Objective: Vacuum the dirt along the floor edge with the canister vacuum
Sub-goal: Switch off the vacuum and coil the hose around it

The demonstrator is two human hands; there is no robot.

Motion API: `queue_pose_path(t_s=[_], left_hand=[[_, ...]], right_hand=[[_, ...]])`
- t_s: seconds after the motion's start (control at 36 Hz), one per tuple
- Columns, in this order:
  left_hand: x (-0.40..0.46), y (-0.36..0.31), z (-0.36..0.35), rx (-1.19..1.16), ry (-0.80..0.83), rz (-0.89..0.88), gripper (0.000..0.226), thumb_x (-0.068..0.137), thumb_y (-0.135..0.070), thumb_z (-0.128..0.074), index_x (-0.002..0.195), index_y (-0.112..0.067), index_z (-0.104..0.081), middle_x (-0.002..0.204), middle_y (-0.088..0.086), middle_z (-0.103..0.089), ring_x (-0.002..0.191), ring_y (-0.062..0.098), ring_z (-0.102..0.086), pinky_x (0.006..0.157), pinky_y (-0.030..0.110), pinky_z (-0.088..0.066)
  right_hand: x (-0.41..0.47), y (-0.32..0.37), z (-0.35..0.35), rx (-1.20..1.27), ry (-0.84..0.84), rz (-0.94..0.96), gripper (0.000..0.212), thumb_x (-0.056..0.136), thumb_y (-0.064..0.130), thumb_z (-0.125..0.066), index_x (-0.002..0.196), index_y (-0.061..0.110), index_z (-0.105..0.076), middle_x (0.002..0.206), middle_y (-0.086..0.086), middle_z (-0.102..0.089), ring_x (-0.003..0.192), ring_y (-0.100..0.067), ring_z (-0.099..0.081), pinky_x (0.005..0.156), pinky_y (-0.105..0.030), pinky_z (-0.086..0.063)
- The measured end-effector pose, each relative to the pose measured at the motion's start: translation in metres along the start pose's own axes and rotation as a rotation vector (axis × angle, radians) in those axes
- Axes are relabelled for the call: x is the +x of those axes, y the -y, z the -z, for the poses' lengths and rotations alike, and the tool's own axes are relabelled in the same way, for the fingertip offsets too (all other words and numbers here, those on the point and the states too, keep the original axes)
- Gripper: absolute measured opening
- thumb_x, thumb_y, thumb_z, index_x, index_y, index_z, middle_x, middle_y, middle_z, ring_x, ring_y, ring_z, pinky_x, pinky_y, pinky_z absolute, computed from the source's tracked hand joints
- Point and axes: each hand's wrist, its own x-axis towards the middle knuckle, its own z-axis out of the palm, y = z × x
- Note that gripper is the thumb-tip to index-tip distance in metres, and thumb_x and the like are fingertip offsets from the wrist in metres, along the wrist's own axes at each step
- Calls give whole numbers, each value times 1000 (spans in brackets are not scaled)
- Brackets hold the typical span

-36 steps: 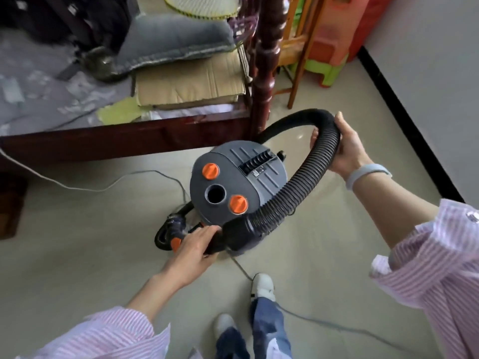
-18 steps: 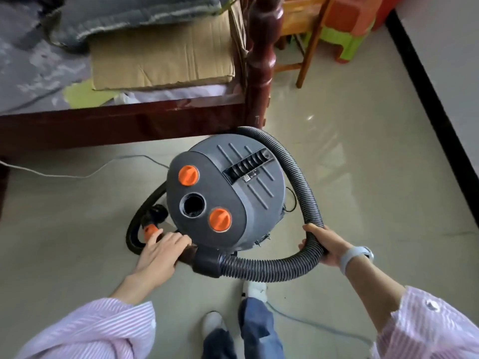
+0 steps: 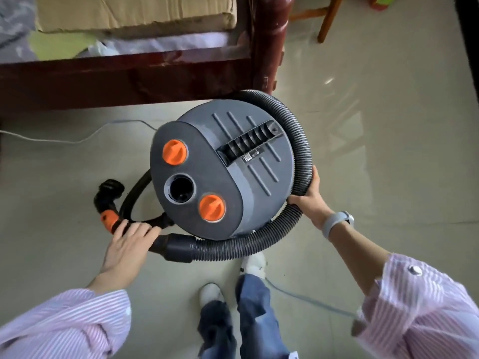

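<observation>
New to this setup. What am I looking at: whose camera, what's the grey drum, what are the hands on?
There is one view only, from a camera worn on the person's head, looking down at their own arms and feet. No robot is involved.

The grey drum is a canister vacuum standing on the floor, seen from above: two orange knobs and an open round port on its lid. A black ribbed hose loops around it.

The left hand grips the rigid handle end of the hose near an orange collar. The right hand holds the ribbed part beside the drum.

Behind stands a dark wooden bed frame with cardboard on it. A pale cord lies on the floor.
</observation>
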Motion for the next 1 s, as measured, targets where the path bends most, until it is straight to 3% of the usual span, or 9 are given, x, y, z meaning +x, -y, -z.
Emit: queue_pose_path(t_s=[0.08,0.17,0.28,0.39,0.44,0.56,0.64,0.86,1.0], left_hand=[[14,-16,-2,38,-140,-102,54,41,14,-68,89,-11,-66,79,7,-59,90,25,-48,100,47,-26],[23,-24,0,73,-210,-148,35,68,-3,-38,86,-13,-66,78,7,-59,89,27,-52,99,49,-30],[19,-11,5,149,-196,-138,37,69,-1,-34,87,-10,-65,78,10,-59,80,30,-64,93,48,-34],[16,-8,14,206,-196,-130,31,64,8,-46,88,-8,-58,78,11,-58,80,31,-62,97,49,-34],[21,-9,18,213,-195,-147,40,56,13,-59,90,-6,-57,80,11,-58,80,32,-62,99,50,-34],[25,2,24,225,-253,-149,33,74,11,-34,91,-3,-57,82,12,-59,83,32,-63,115,43,-12],[21,6,27,220,-239,-111,37,67,16,-42,98,-1,-54,87,16,-62,88,34,-64,117,39,1],[35,12,42,126,-211,-249,55,62,5,-20,95,-9,-62,85,4,-59,87,25,-64,114,46,-14],[47,8,55,130,-240,-298,55,62,5,-16,86,-9,-63,80,6,-59,82,26,-65,111,43,-20]], right_hand=[[4,-2,9,-83,31,-10,110,75,-10,-62,151,27,7,142,-10,-36,118,-23,-45,86,-35,-47],[8,-1,22,-167,58,-11,109,56,9,-63,149,32,-12,136,-11,-37,119,-25,-43,93,-43,-48],[29,19,31,-199,86,-42,60,47,31,-52,107,33,-54,121,-11,-43,122,-29,-40,103,-57,-40],[45,60,16,-232,22,55,55,90,30,-42,144,25,-29,154,-9,-19,142,-25,-20,116,-40,-17],[60,72,9,-313,-59,129,56,101,27,-34,153,22,-12,155,-12,-16,142,-27,-22,116,-34,-15],[81,90,3,-460,-134,253,53,101,25,-41,151,19,-25,145,-18,-32,133,-35,-34,115,-37,-23],[90,98,7,-519,-90,291,53,99,18,-45,150,19,-29,143,-17,-35,131,-34,-36,113,-35,-26],[76,75,17,-605,-111,409,55,95,3,-50,147,10,-34,134,-23,-41,126,-35,-40,105,-26,-27],[77,67,21,-727,-129,503,61,91,0,-52,148,10,-32,129,-25,-42,118,-41,-43,105,-38,-34]])
